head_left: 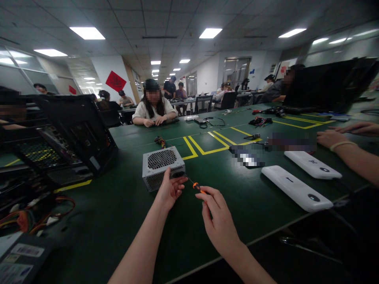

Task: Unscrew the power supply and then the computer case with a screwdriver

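A grey metal computer power supply (163, 162) with perforated panels stands on the green table in front of me. My left hand (171, 190) is at its near right side, thumb raised against the casing and the index finger stretched out to the right. The other left fingers are loosely curled, and I see nothing gripped in them. In my right hand (217, 213) is a screwdriver (196, 185) with an orange and black handle, pinched between thumb and fingers. Its thin shaft points up and left, the tip close to my left fingertips and the power supply's right edge.
An open black computer case (89, 134) stands at left, with coloured cables (26, 221) and another metal unit (20, 258) nearer. White devices (296, 188) lie at right beside another person's hands (349, 134). A person (154, 104) sits opposite; yellow tape (207, 151) marks the table.
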`<action>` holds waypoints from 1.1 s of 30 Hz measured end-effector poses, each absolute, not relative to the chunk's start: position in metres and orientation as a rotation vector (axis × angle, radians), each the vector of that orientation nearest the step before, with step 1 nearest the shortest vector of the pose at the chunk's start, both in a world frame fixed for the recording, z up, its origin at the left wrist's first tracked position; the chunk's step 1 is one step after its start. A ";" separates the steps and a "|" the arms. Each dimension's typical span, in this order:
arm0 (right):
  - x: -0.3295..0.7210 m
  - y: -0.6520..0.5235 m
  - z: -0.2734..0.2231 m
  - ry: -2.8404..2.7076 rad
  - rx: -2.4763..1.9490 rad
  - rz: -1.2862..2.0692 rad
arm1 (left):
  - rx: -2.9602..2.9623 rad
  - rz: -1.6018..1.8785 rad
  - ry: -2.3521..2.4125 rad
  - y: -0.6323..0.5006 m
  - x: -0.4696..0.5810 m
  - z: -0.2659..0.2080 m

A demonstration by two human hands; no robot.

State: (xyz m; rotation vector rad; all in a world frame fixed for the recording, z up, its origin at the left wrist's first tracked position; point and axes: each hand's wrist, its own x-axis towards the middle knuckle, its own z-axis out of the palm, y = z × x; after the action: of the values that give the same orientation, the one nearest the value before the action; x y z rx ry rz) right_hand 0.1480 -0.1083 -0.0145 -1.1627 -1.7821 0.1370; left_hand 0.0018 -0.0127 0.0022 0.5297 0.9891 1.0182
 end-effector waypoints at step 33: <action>0.144 -0.106 -0.018 -1.728 -1.321 0.201 | 0.520 1.027 0.962 -0.013 0.000 0.001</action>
State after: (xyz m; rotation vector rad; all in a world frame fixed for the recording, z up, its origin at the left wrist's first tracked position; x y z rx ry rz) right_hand 0.1443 -0.1065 -0.0179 -1.3205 -1.7275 0.2008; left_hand 0.0004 -0.0127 0.0010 0.5200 0.9621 1.0274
